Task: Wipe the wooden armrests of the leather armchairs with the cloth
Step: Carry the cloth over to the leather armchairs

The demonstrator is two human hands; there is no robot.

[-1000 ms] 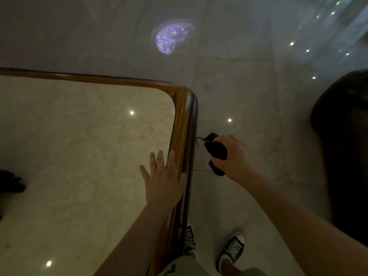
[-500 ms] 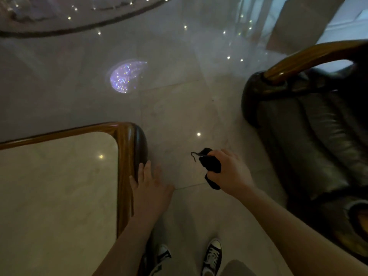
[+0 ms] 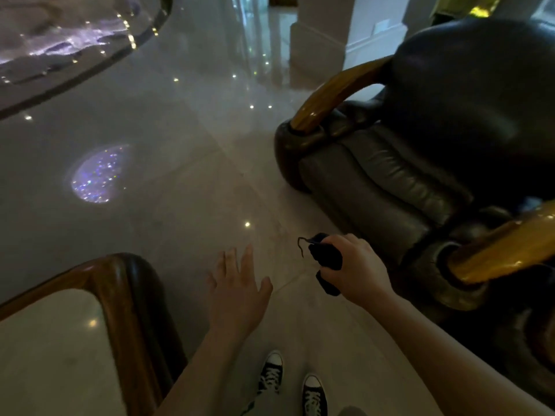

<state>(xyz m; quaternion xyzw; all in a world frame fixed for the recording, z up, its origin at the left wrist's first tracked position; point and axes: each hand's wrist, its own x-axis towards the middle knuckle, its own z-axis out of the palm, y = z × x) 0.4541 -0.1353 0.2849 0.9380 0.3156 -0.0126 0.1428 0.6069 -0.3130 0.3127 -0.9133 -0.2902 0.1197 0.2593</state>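
One view only, head camera. The right hand (image 3: 359, 267) has its grip clenched around the dark cloth (image 3: 326, 256), held above the floor (image 3: 186, 205) just short of the near wooden armrest (image 3: 504, 250) of the leather armchair (image 3: 420, 163). The left hand (image 3: 238, 291), fingers spread and holding nothing, now hangs off the bench (image 3: 60, 340); a second ago it lay on the wooden rim. The armchair, then barely in frame, now shows both armrests, the far one (image 3: 333, 97) included.
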